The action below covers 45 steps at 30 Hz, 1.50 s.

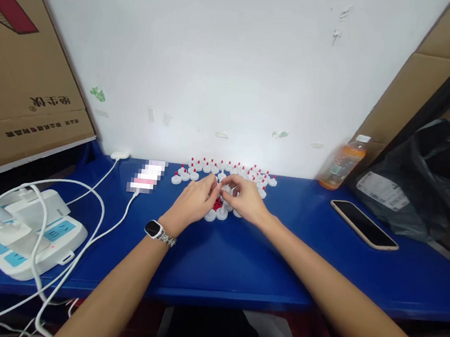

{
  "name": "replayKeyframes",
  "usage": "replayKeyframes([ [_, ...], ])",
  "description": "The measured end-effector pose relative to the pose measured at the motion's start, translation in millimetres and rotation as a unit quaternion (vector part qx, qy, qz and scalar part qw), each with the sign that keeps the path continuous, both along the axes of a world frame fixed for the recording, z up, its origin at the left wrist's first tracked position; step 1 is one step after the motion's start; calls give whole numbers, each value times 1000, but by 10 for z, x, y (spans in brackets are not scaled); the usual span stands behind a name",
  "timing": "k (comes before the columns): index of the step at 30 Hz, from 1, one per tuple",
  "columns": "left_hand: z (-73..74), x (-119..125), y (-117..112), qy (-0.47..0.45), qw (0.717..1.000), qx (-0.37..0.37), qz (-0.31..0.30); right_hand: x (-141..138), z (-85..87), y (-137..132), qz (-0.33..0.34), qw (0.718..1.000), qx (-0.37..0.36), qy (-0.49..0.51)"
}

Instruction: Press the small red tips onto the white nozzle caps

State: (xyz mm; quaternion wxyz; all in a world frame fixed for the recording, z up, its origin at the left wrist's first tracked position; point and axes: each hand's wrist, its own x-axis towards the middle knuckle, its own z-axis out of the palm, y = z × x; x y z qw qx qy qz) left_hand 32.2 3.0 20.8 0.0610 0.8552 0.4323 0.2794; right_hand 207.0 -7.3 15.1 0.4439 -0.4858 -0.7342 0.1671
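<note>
My left hand and my right hand meet over the middle of a blue table. Both have their fingers pinched together around a small white cap held between them. Under and behind the hands lie several white caps with red tips, some set in rows near the wall. A small heap of red pieces sits just below the fingertips, with plain white caps beside it. A smartwatch is on my left wrist.
A white power strip with several white cables lies at the left. A phone lies face up at the right, near an orange drink bottle and a black plastic bag. Cardboard boxes stand on both sides.
</note>
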Motion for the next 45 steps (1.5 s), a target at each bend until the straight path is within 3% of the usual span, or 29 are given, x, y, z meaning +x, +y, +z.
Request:
replayKeyframes([
  [4,-33,22,7,12,1000,9,-6,-5,-12,-43,45,998,26,21],
  [8,-46,85,40,-97,995,-16,-22,-35,45,-43,27,995,98,-11],
  [13,-89,260,85,-291,953,-79,0,-147,116,-29,1,973,218,-81],
  [16,-81,232,139,-350,927,-135,15,-128,114,-19,-18,965,233,-117],
  [19,-12,54,203,-402,899,-161,65,39,69,23,-74,971,206,-99],
  [21,29,-82,223,-363,920,-144,32,171,20,76,-97,978,171,-67],
  [24,11,-188,201,-148,980,-113,-67,268,-48,155,-98,989,107,-19],
  [27,-72,-173,166,-16,994,-61,-89,240,-66,171,-96,992,87,2],
  [31,-98,-152,165,-13,996,-41,-79,197,-39,125,-115,990,85,7],
  [36,7,-240,194,-58,997,-47,-32,151,18,202,-52,998,19,42],
  [41,4,-385,254,-54,998,-27,28,-74,130,585,-42,999,25,-23],
  [45,-55,-499,320,-27,998,-38,48,-297,118,991,-21,992,14,-120],
])
